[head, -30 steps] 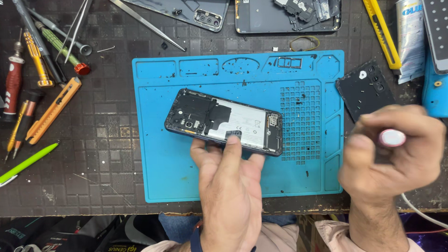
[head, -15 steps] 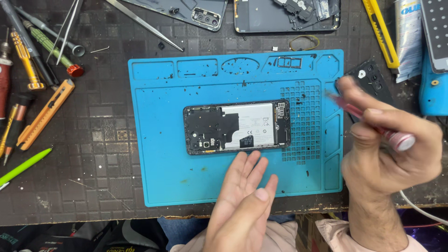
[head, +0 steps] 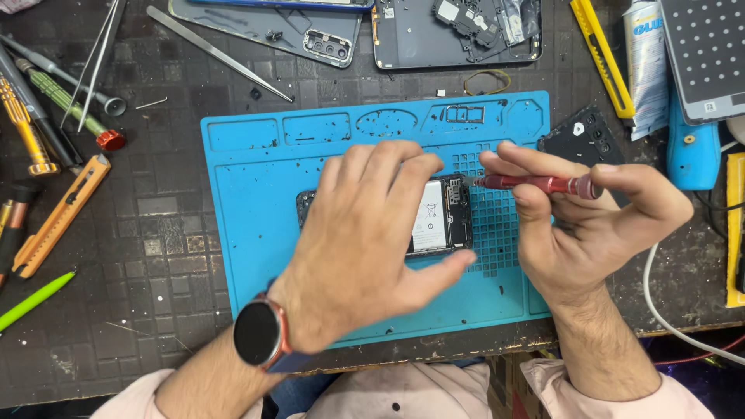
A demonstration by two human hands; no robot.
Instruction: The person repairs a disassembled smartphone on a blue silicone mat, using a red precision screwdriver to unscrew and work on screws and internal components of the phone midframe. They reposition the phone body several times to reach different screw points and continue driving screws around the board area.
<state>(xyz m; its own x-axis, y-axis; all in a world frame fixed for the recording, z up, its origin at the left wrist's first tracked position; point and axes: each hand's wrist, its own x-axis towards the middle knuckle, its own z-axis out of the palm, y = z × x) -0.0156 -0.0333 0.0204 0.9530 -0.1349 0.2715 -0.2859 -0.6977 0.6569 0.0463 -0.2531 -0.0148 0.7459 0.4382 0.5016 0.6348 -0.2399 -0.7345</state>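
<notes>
An opened black phone [head: 442, 217], its white battery showing, lies flat on a blue repair mat [head: 256, 178]. My left hand [head: 365, 233] rests spread over the phone and covers most of it, with a dark watch on the wrist. My right hand [head: 590, 225] grips a red screwdriver [head: 535, 184] held almost level, its tip at the phone's upper right corner.
Tweezers [head: 217, 50], a phone back cover [head: 272, 23] and another opened phone [head: 458, 31] lie behind the mat. Screwdrivers [head: 23, 124] and an orange utility knife [head: 58, 217] are at the left. A yellow knife [head: 601, 58], glue tube [head: 644, 66] and black part [head: 582, 140] sit right.
My left hand has moved up from the mat's near edge onto the phone and now covers it. My right hand has brought the screwdriver down and left to the phone's corner.
</notes>
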